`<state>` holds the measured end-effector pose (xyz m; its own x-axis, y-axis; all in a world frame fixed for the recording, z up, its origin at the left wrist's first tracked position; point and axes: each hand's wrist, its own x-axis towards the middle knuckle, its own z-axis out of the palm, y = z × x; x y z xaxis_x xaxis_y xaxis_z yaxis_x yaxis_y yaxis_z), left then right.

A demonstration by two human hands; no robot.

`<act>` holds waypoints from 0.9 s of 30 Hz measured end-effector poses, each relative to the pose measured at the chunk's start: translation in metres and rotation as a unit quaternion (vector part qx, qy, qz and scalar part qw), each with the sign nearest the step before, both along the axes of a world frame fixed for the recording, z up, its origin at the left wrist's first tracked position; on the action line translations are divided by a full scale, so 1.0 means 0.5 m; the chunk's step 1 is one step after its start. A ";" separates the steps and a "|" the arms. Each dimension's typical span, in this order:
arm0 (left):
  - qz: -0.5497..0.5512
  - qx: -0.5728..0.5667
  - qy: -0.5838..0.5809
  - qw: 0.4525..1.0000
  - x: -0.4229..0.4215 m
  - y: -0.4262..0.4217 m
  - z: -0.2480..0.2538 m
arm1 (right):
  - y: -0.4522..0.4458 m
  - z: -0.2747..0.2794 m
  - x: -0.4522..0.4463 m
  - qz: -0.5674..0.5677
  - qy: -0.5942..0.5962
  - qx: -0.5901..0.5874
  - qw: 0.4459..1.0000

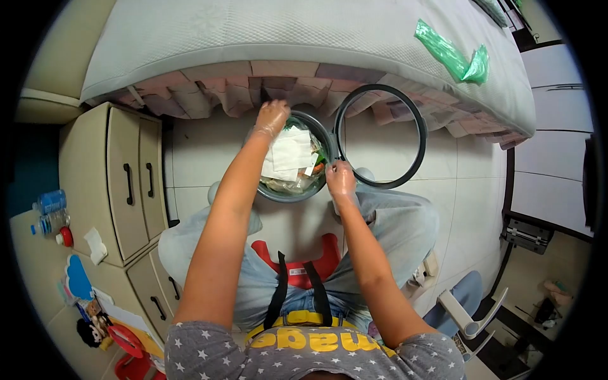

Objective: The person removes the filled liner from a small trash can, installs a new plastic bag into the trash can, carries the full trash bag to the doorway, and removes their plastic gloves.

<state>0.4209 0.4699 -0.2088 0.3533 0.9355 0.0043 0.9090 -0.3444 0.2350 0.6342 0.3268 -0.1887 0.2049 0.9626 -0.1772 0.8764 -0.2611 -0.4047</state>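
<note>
A round grey trash bin [289,197] stands on the floor between my knees, filled with crumpled waste. White tissues [292,151] lie on top, with bits of green and orange beside them. A thin trash bag [286,185] lines the inside. My left hand [273,117], in a clear plastic glove, is closed at the bin's far left rim and appears to pinch the bag's edge. At the near right rim, my right hand [341,179], also in a clear glove, has its fingers curled on the edge; the fingertips are partly hidden.
A large dark ring [423,142] adjoins the bin's right side. Beyond it is a bed [253,38] with a green plastic bag [446,54] on top. A beige cabinet [95,177] stands left; a blue-grey chair [465,297] is at lower right.
</note>
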 end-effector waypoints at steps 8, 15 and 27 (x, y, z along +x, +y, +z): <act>0.044 0.011 -0.188 0.981 -0.034 -0.021 0.022 | 0.082 0.019 -0.045 0.110 -0.013 0.137 0.984; 0.053 -0.036 -0.231 0.971 -0.053 -0.036 0.002 | 0.151 0.011 -0.065 0.150 -0.098 -0.150 0.972; 0.104 -0.057 -0.318 0.941 -0.046 -0.047 0.013 | 0.194 0.012 -0.102 0.171 -0.121 -0.185 0.960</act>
<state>0.3977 0.4464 -0.2021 0.1222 0.9914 0.0472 0.6176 -0.1132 0.7783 0.5833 0.4239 -0.1829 -0.0326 0.8611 -0.5073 0.9932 -0.0287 -0.1125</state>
